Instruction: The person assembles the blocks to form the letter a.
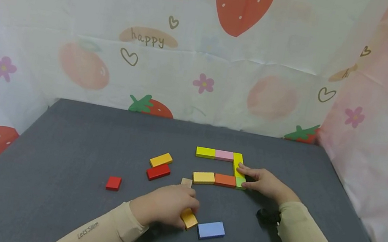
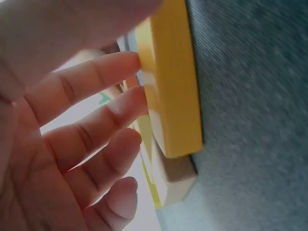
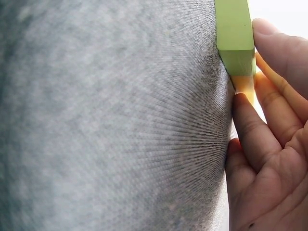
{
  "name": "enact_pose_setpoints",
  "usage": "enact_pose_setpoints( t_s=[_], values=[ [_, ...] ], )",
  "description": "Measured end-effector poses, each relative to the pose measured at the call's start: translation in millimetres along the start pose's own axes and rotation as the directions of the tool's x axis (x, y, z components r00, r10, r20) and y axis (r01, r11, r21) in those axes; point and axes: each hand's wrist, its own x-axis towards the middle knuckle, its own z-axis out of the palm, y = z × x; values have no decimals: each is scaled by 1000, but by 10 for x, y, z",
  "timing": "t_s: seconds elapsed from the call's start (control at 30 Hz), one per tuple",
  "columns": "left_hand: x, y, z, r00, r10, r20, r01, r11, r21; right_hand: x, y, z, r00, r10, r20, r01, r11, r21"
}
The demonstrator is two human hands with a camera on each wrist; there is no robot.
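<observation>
My left hand [image 1: 170,205] grips a golden-yellow block [image 1: 190,219] low over the grey table, thumb on the near side and fingertips [image 2: 132,60] against its face. Just beyond the knuckles, a small plain wooden block [image 1: 186,182] is partly hidden. My right hand [image 1: 264,183] rests with lightly bent fingers at the corner of a block outline. Its thumb touches a light-green block [image 3: 234,29], and its other fingers touch a long yellow block [image 1: 237,160]. That outline also includes an orange block [image 1: 225,180], a pale-yellow block [image 1: 203,177], a pink block [image 1: 224,155] and a yellow-green block [image 1: 205,153].
A blue block [image 1: 211,230] lies right of my left hand. Farther left are another golden block [image 1: 161,160], a red block [image 1: 158,172] touching it, and a small red block [image 1: 113,183]. The grey table [image 1: 80,132] meets a printed cloth [image 1: 184,85] at the back.
</observation>
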Motion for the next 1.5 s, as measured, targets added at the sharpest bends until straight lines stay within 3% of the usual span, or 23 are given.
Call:
enact_pose_setpoints(
  t_s=[0.33,0.43,0.5,0.6,0.7,0.77,0.97,1.17,1.3,1.5],
  values=[
    [1,-30,11,1000,-29,4,30,998,-53,3,1,8,1000,6,-1,-6,1000,1],
    [-10,-93,-28,995,-97,-38,93,990,-106,8,9,10,1000,1,-1,-1,1000,5],
    [-13,-153,-46,979,-184,-85,170,975,-144,12,12,11,1000,-2,-1,2,1000,5],
    [-7,-246,-54,936,-326,-137,295,933,-204,14,13,8,1000,5,-1,-5,1000,5],
    [14,-330,-41,902,-407,-142,365,897,-251,12,8,5,1000,15,1,-15,1000,3],
    [36,-373,-31,897,-424,-128,381,886,-264,8,2,3,1000,16,2,-16,1000,3],
    [99,-424,-28,903,-426,-59,394,875,-283,-4,-16,0,1000,-4,9,4,1000,9],
    [126,-438,-33,898,-437,-50,402,861,-310,-11,-14,-4,1000,-14,6,14,1000,3],
    [129,-448,-15,885,-461,-58,418,845,-333,-8,-7,-4,1000,-15,5,15,1000,4],
    [152,-453,2,855,-517,-41,466,802,-374,-8,6,-2,1000,-12,4,12,1000,1]
  ],
)
